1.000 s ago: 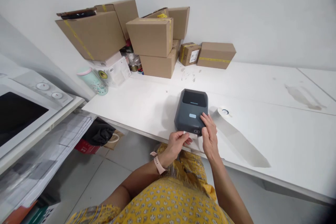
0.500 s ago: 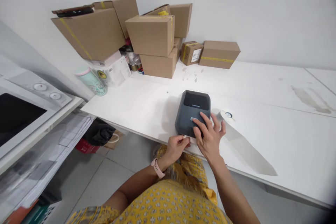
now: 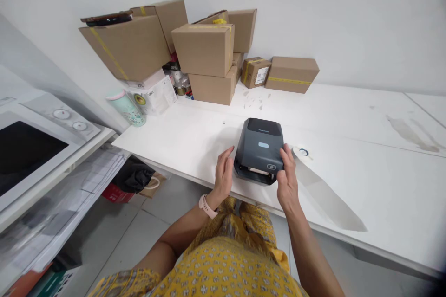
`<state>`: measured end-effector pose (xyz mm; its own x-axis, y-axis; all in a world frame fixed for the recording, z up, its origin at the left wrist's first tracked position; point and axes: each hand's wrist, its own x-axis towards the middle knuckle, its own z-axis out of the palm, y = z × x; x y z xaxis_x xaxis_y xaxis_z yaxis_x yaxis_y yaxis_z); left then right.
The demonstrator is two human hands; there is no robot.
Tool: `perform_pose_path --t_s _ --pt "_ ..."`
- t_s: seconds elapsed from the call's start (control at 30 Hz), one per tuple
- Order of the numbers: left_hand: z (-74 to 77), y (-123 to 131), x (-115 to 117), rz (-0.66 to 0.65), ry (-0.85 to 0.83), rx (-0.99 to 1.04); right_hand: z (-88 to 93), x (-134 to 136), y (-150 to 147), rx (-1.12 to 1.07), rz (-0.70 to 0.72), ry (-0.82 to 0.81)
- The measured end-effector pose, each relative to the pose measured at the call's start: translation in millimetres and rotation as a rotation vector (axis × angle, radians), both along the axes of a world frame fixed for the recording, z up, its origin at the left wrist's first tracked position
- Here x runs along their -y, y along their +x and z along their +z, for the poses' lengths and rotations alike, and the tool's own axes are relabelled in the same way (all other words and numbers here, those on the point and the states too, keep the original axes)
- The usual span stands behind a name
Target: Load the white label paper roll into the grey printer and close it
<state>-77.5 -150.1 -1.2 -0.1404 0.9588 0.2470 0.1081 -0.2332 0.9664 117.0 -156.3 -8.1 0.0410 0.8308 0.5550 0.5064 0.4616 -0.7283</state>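
A dark grey label printer point(image 3: 260, 141) sits near the front edge of the white table point(image 3: 167, 141). Its lid is partly raised, and a pale strip shows in the gap at its front. My left hand point(image 3: 223, 175) is just left of the printer, fingers extended, holding nothing. At the printer's right side, the fingertips of my right hand point(image 3: 288, 178) rest at the lid's edge, not wrapped round it; whether they press on it I cannot tell. Right of that hand lies a roll of white labels point(image 3: 302, 152), its long strip point(image 3: 331, 197) running toward the table's front.
Cardboard boxes point(image 3: 205, 48) are stacked at the back left, and two smaller cartons point(image 3: 291, 74) stand against the wall. A mint tumbler point(image 3: 127, 109) leans near a white box point(image 3: 156, 95). On the left is a microwave point(image 3: 45, 134) on a shelf.
The printer's lid has risen from closed to partly open. My right hand has moved off its top to the right side; my left hand has gone from a pinch at the front to open at the left.
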Motion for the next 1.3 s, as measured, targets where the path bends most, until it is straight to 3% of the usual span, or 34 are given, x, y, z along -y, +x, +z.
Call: perform_pose_path --t_s 0.17,0.33,0.5,0.73,0.8,0.97,1.0,1.13,1.2,1.3 --pt "7.2 6 -45 -0.035 0.050 0.124 31.4 -32 4 -0.029 0.027 0.085" --pt "-10.8 10 -79 -0.018 -0.113 0.026 70.8 -84 8 0.034 -0.060 0.215" --pt "-30.5 12 -81 -0.091 -0.182 -0.108 101.7 -136 13 0.066 -0.202 0.213" --pt "-30.4 12 -76 -0.113 -0.187 -0.246 123.0 -209 29 -0.017 -0.241 -0.118" --pt "-29.6 11 -75 -0.111 -0.192 -0.247 123.4 -214 32 -0.018 -0.215 -0.112" --pt "-23.7 9 -78 -0.117 -0.241 -0.283 100.6 -169 25 0.173 -0.353 0.299" --pt "-20.1 8 -81 -0.123 -0.265 -0.308 92.7 -158 23 0.303 -0.320 0.248" --pt "1.8 9 -101 -0.192 -0.351 -0.519 62.9 -138 10 1.050 0.141 -0.277" --pt "12.1 10 -110 -0.217 -0.387 -0.663 53.3 -142 2 1.195 0.263 -0.394" --pt "19.7 11 -116 -0.240 -0.402 -0.788 48.0 -154 -10 1.279 0.325 -0.460"
